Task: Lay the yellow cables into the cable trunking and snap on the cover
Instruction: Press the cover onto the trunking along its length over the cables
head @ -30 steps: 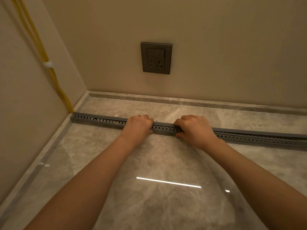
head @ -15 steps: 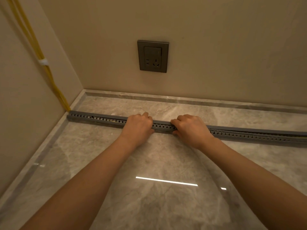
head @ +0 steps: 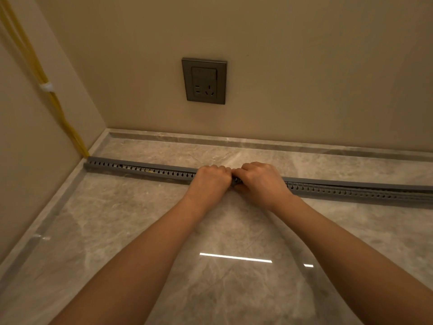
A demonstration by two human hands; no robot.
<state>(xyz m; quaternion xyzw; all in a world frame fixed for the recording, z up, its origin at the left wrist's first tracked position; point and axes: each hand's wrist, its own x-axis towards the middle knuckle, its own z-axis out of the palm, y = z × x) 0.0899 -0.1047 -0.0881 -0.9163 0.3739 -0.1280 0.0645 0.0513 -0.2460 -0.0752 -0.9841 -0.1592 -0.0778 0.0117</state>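
Both hands had closed the gap between them: the left hand point(head: 210, 181) and right hand point(head: 260, 181) now met knuckle to knuckle at mid-frame, each clenched over the grey cable trunking point(head: 145, 170) lying across the marble floor point(head: 140, 231). Yellow cables point(head: 58, 109) ran down the upper-left wall into its left end, below the wall socket point(head: 204, 80)

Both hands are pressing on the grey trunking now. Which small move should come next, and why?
Probably slide the right hand rightward along the trunking and press again. Both hands, the left hand included, sit together mid-length, and right of them the cover looks not fully seated.
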